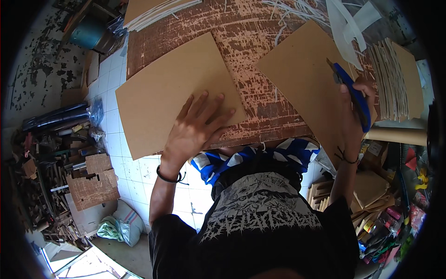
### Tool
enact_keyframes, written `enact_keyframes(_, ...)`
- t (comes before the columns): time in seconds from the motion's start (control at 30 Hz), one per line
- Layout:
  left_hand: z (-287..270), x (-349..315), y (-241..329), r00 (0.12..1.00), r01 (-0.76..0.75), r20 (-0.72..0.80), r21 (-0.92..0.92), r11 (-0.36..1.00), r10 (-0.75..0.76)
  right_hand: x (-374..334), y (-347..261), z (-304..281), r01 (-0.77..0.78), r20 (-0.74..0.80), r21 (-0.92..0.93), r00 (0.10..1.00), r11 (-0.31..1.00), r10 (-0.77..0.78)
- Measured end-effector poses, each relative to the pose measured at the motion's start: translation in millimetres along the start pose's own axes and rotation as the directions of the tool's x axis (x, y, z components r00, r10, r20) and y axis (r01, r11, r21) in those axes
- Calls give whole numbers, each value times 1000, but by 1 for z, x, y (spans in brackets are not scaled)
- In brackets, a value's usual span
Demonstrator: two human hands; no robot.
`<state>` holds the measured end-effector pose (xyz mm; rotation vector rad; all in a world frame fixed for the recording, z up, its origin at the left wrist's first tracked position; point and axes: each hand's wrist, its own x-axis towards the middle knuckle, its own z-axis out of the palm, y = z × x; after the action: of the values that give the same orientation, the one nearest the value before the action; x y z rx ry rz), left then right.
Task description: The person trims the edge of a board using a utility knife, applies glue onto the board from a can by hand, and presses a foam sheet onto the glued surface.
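Note:
My left hand lies flat with fingers spread on a brown cardboard sheet, near its right corner. The sheet rests on the scored table and overhangs its left and front edges. In my right hand is a blue utility knife, its blade end pointing up and to the left. Beneath that hand, a second cardboard sheet lies on the table's right side, its lower end reaching past the front edge. My fingers are wrapped round the knife's handle.
The worn brown table bears many cut marks. Thin white strips and pale scraps lie at its far right. A stack of cardboard pieces stands at the right edge. Wood offcuts are heaped on the floor at left.

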<state>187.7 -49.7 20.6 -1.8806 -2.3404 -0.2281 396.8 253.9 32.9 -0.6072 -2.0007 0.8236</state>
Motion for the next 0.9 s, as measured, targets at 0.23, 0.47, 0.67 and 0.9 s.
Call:
enact_keyframes(0.23,-9,-1,-3,1000,30,0,-122,992,-30,-39,-43,34,-258,100,614,963,746,251)
enact_keyframes(0.47,-11,-3,1,991,129,3,-267,955,-133,-53,-46,58,-522,396,569,851,636,344)
enact_keyframes(0.67,-1,2,2,973,148,-102,-412,899,-206,-50,-52,60,-388,278,538,920,748,276)
enact_keyframes(0.9,17,8,11,830,364,-132,-607,706,-542,-45,-51,64,-273,152,564,962,779,227)
